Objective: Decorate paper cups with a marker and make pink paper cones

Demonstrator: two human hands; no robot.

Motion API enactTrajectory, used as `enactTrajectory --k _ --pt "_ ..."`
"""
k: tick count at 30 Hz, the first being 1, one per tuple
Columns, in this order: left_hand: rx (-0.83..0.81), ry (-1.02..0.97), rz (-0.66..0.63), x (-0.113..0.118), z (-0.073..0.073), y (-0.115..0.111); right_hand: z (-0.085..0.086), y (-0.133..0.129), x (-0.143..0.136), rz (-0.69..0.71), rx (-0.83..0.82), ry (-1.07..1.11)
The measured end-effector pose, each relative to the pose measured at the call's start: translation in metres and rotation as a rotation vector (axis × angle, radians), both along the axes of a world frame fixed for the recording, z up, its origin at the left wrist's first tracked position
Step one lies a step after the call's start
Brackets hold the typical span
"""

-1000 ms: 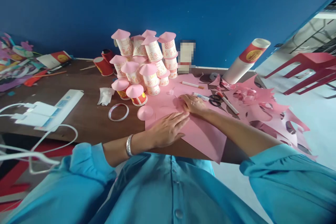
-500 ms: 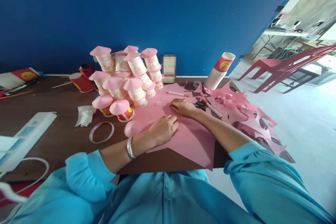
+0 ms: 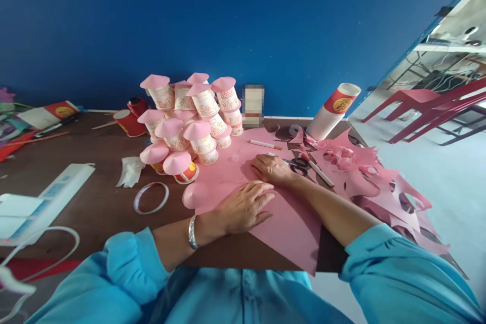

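Observation:
A large pink paper sheet (image 3: 288,235) lies on the brown table under both hands. My left hand (image 3: 246,207) rests on it, fingers stretched out and holding nothing. Just beyond, my right hand (image 3: 271,168) lies palm down on the sheet, its fingers slightly bent. Black-handled scissors (image 3: 299,164) are beside my right hand, partly hidden by it. A white marker (image 3: 265,145) sits above that hand, and a red-and-white marker (image 3: 319,170) to its right. Left of my left hand is a pink paper cone (image 3: 195,196). Decorated paper cups (image 3: 207,101) with pink cone tops stand stacked further back.
A tape ring (image 3: 151,198) and crumpled white paper (image 3: 130,172) lie left of the cups. A power strip (image 3: 56,197) is at far left. Pink scraps (image 3: 391,187) cover the right side, near a tall cup stack (image 3: 332,111). A blue wall (image 3: 212,20) closes the back.
My left hand has straightened its fingers and now lies flatter on the sheet. My right hand stays at about the same spot. The view has shifted slightly, uncovering more of the scissors.

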State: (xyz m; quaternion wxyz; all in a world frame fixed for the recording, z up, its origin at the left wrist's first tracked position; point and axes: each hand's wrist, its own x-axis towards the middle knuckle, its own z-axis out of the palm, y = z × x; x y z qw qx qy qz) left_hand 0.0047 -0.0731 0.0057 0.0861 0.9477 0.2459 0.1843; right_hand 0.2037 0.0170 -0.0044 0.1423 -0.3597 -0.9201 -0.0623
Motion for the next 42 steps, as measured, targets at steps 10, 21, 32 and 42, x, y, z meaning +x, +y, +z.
enactTrajectory --k 10,21,32,42 --pt "0.052 -0.035 -0.062 -0.004 0.003 0.002 0.001 0.002 0.002 0.234 0.021 -0.016" --pt "0.067 -0.091 -0.109 -0.015 0.007 0.003 0.016 0.0 0.001 0.335 -0.128 -0.099" --pt "0.136 -0.211 -0.125 -0.015 0.013 0.005 0.029 0.005 -0.001 0.364 -0.035 -0.178" --pt "0.013 -0.072 -0.052 -0.011 -0.001 0.01 0.031 -0.006 0.002 -0.12 -0.189 0.204"
